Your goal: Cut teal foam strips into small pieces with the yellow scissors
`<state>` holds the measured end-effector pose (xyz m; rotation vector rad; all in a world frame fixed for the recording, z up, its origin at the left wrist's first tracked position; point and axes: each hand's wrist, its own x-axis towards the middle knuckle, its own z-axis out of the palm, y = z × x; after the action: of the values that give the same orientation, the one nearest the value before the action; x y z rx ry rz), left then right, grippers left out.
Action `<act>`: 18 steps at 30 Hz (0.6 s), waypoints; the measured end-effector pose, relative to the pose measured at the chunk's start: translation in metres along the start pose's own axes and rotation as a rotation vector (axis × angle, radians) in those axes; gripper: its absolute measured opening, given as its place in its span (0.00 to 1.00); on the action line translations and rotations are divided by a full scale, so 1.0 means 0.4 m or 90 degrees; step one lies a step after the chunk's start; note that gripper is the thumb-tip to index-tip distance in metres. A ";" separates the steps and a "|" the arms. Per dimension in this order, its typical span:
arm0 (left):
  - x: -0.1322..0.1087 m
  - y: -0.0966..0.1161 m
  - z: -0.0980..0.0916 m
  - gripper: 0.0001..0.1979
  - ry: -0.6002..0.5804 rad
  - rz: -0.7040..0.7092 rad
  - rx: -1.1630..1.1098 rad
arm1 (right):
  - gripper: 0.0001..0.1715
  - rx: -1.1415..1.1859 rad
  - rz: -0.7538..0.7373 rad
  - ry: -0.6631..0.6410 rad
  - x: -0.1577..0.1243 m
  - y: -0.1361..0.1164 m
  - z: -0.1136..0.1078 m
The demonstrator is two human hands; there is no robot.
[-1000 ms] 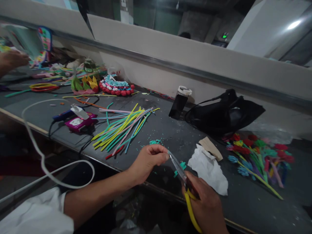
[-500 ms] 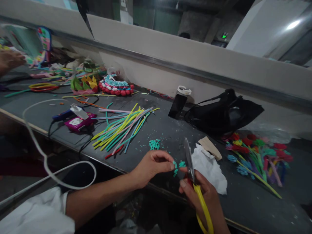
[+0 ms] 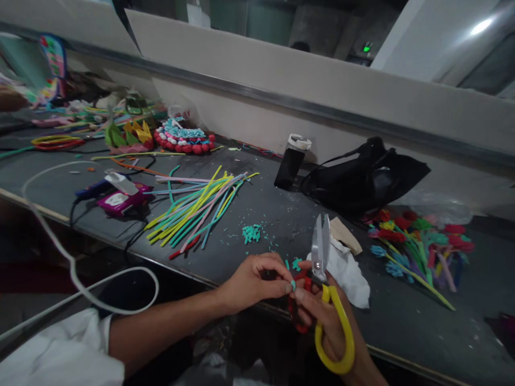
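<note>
My left hand [image 3: 259, 280] pinches a small bent teal piece [image 3: 293, 285] between thumb and fingertips. The thumb and a finger of my right hand [image 3: 328, 319] meet that same piece from the other side. Scissors [image 3: 321, 246] with one yellow and one red handle rest in my right hand, blades pointing up; its palm and fingers partly cover the handles. A few cut teal bits [image 3: 296, 264] lie just behind my fingertips. Farther back is a larger pile of teal bits [image 3: 251, 233], with crumbs scattered around it.
A bundle of coloured strips [image 3: 197, 206] lies left of the pile, beside a purple device [image 3: 124, 199] with cables. White tissue [image 3: 349, 276], brown paper [image 3: 345, 235], a black bag [image 3: 362, 179], a bottle [image 3: 288, 166] and fuzzy flowers [image 3: 426, 246] stand or lie rightward. Another person's hand [image 3: 11, 99] shows far left.
My right hand has come in to touch the teal piece at my left fingertips. The scissors have turned, so their blades and both handles show more broadly. The whole view has shifted slightly.
</note>
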<state>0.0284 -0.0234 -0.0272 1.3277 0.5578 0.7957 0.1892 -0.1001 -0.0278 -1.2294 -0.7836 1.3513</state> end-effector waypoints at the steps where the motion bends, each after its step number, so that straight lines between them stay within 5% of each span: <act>1: 0.000 0.000 0.001 0.05 0.002 -0.001 -0.011 | 0.32 0.004 -0.005 0.002 0.001 0.002 0.000; 11: -0.003 0.000 0.006 0.06 -0.012 0.004 -0.078 | 0.30 0.069 0.020 -0.005 0.001 0.015 0.002; 18: -0.005 -0.006 0.024 0.12 0.049 -0.159 -0.195 | 0.28 -0.040 -0.086 0.070 -0.001 -0.003 0.011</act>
<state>0.0350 -0.0310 -0.0278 0.9289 0.6214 0.6963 0.1851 -0.0993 -0.0257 -1.2665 -0.8218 1.1481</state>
